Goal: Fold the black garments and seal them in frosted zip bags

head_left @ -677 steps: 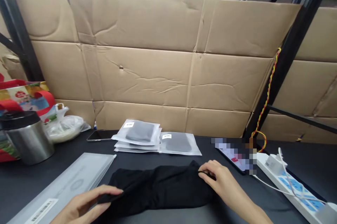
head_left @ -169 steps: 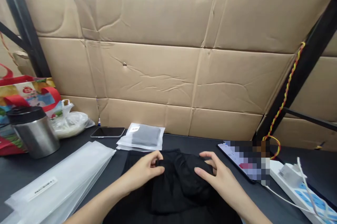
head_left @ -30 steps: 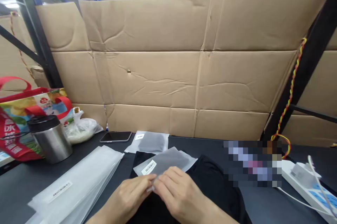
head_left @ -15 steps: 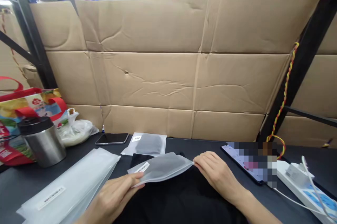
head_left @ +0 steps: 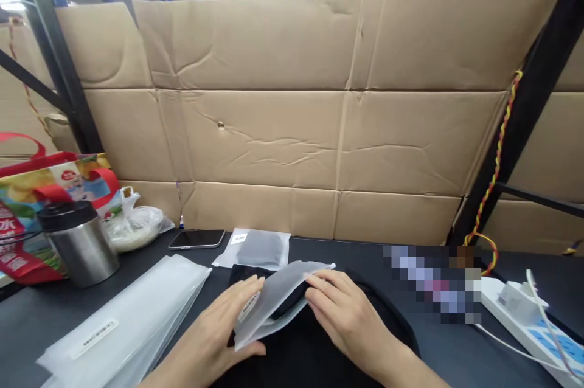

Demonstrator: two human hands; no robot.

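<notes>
Drawn inward, right fingers (head_left: 323, 292) pinch the gaping frosted pouch (head_left: 274, 294); left fingers (head_left: 241, 298), spread, cup it.

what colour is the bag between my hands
The bag is translucent whitish grey, as the head view shows.

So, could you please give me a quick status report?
Left hand spread against frosted plastic bag; right hand pinching its edge. Bag gapes open. Black fabric beneath.
</notes>
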